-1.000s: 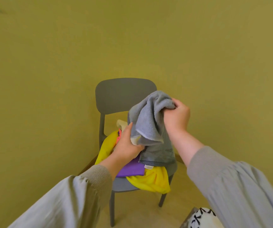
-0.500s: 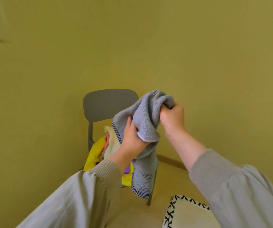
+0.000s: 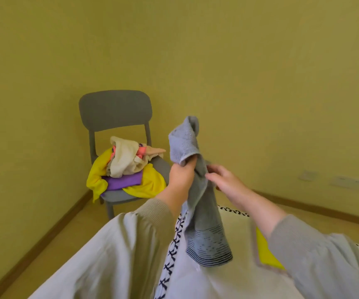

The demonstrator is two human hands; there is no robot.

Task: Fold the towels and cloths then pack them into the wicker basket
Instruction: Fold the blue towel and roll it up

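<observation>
Step in hand: opening out one towel for folding. The left hand (image 3: 181, 175), just below centre, grips the grey towel (image 3: 204, 214) in a closed fist near its upper end. One bunched corner stands above the fist, and the striped hem hangs toward 6 o'clock. The right hand (image 3: 223, 180) sits beside it with fingers spread and nearly straight, tips at the hanging edge, and we see no grip.

We judge that the next move calls for the right hand to take a second corner and draw the towel flat.

At 9 o'clock a grey chair (image 3: 116, 108) carries a heap of unfolded cloths (image 3: 126, 167). At 5 o'clock lies a white pad with black cross-stitch border (image 3: 236, 214) bearing a yellow cloth (image 3: 265, 251). Wall sockets (image 3: 344, 182) sit at 3 o'clock. No wicker basket is in view.
</observation>
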